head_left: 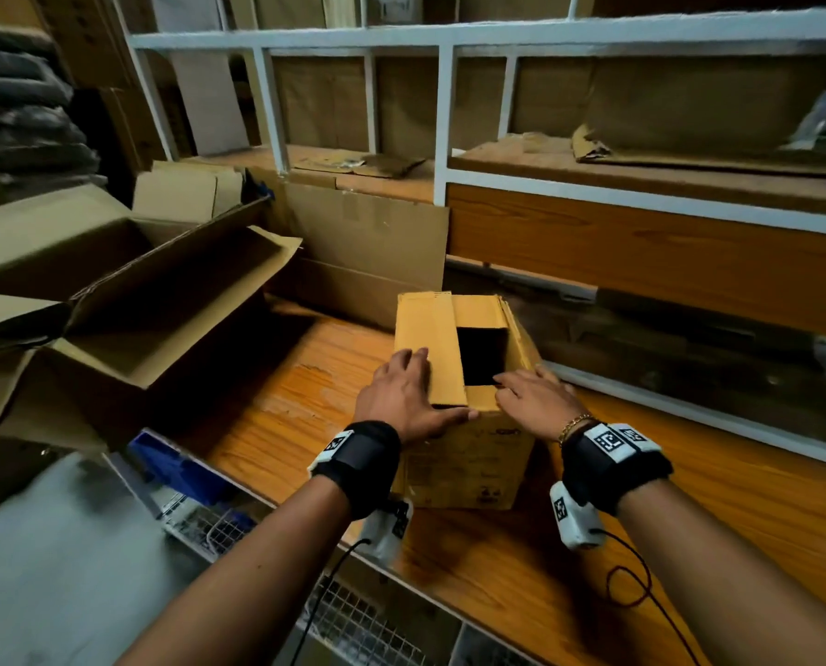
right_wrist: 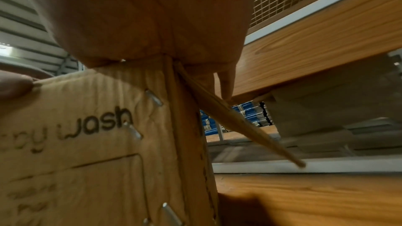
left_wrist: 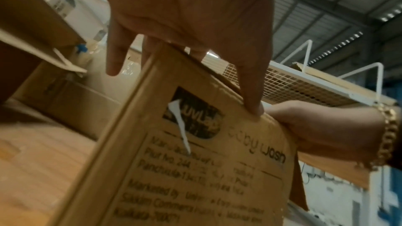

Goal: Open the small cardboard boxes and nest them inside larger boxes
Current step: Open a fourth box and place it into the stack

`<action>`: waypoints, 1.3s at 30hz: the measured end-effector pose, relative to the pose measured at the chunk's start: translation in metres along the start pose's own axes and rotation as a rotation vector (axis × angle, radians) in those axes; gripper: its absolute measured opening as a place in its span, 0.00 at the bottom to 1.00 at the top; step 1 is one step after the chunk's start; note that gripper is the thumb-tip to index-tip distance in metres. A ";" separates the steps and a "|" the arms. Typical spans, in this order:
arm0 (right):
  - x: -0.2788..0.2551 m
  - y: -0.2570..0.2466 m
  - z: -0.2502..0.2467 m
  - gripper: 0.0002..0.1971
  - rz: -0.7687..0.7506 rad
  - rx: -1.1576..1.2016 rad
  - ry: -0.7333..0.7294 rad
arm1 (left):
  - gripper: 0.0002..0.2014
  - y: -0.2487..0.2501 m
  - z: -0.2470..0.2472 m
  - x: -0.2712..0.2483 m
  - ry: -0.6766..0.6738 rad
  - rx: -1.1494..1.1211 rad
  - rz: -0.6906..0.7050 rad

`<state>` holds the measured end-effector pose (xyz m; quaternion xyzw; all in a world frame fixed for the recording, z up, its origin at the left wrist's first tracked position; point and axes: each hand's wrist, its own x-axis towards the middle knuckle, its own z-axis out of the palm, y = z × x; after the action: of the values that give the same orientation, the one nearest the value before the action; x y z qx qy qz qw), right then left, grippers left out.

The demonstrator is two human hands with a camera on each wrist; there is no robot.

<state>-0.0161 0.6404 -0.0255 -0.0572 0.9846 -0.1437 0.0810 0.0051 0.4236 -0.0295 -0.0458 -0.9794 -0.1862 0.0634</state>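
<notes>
At the near edge of the wooden shelf [head_left: 521, 560] a small cardboard box [head_left: 468, 454] stands upright, and both hands lie flat on its top. The left hand [head_left: 403, 394] at 9 o'clock spreads straight fingers over the folded-down flap [head_left: 430, 348] with its thumb along the near rim, while the right hand [head_left: 536, 396] at 3 o'clock rests with relaxed fingers beside the dark opening. Farther off at 10 o'clock a large open box [head_left: 170, 310] lies tipped toward the small one, well apart.

small cardboard box [head_left: 468, 454] upright – top half-open
</notes>
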 end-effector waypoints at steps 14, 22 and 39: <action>-0.001 0.001 -0.013 0.35 -0.003 0.119 -0.009 | 0.46 -0.063 -0.020 -0.029 0.587 -0.178 -0.257; -0.015 -0.027 -0.059 0.16 -0.088 0.529 0.164 | 0.33 -0.057 -0.002 -0.026 0.170 -0.265 -0.047; -0.051 -0.020 -0.015 0.22 -0.317 -0.034 -0.126 | 0.36 -0.078 -0.013 -0.012 -0.141 -0.017 0.053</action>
<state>0.0333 0.6324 0.0019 -0.2220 0.9586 -0.1340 0.1178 0.0096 0.3458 -0.0472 -0.0854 -0.9782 -0.1891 -0.0012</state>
